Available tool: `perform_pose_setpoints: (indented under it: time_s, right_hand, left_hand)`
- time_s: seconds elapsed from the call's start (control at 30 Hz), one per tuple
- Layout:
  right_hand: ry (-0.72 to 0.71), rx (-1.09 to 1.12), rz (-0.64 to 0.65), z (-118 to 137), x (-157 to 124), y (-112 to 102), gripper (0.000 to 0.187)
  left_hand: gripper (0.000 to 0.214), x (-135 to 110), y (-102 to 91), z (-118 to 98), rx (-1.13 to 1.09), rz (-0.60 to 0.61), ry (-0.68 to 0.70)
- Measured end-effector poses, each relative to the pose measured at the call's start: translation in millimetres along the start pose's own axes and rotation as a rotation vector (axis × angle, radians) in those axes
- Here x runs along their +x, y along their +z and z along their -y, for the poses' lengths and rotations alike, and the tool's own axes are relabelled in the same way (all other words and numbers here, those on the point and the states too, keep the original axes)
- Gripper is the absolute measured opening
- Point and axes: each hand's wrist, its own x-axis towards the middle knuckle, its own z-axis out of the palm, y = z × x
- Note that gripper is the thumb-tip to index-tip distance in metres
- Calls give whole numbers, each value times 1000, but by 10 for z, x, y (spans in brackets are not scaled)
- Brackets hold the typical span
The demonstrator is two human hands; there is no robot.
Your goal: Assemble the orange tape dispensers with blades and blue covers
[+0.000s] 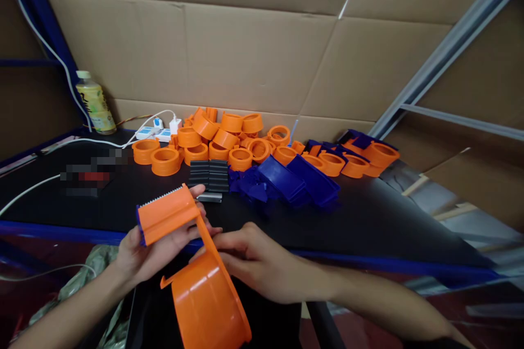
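An orange plastic tape-dispenser body (pixel 192 262) with a toothed cutter edge at its flat head is held over the near edge of the black table (pixel 368 218). My left hand (pixel 151 251) grips the flat head from below, a blue piece showing at its left edge. My right hand (pixel 249 262) pinches the neck where the head meets the round drum. Beyond lie a pile of orange rings (pixel 216 144), a stack of blue plastic parts (pixel 295 180) and black ribbed pieces (pixel 208 175).
A drink bottle (pixel 95 102) stands at the back left beside a white power strip (pixel 158 132) with cables. More orange and blue parts (pixel 364 155) lie at the right. Cardboard walls the back; a metal rail runs at the right.
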Motion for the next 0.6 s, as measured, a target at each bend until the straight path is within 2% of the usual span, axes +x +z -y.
perform_pose_setpoints:
  time_s: [0.07,0.13,0.23,0.37,0.5,0.6]
  right_hand:
    - [-82,-410,-33,-34,34,-104,34]
    - [-168,-753,-155,-95,91,-222,28]
    - [-192,-1081,-305,-218,190,-355,26]
    - [-160,-1269,-348,-317,232,-423,27]
    - [-137,-1347,-396,-268,151,-503,29]
    - [-5,-1462,-465,-169,69,-685,30]
  left_hand:
    - [80,12,-37,-12,-51,-24,12]
    - [71,28,-58,-23,-67,-60,7]
    - [67,47,-59,-14,-36,-113,-14]
    - [64,47,-62,29,5,-142,-15]
    - [57,11,-92,34,37,-151,28]
    - [55,-23,-111,16,63,-172,50]
